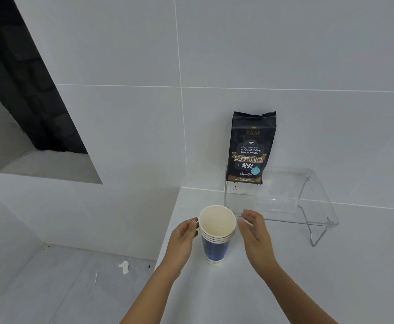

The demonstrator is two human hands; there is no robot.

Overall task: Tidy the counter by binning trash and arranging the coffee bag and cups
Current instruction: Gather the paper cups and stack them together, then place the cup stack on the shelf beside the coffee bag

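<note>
Paper cup stack (216, 235): upright near counter (285, 277) edge, before coffee bag (249, 148) on clear stand (308, 206). Left hand (183, 239), right hand (253, 232): fingers relaxed, flanking stack, grasping nothing. Advice: clasp low, both sides, keep upright.

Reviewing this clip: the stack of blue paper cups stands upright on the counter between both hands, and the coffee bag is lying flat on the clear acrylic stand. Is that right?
Not quite. The head view shows the coffee bag standing upright on the clear acrylic stand against the tiled wall, not lying flat. The rest holds: the stack of blue paper cups stands upright on the counter between the left hand and right hand.
</note>
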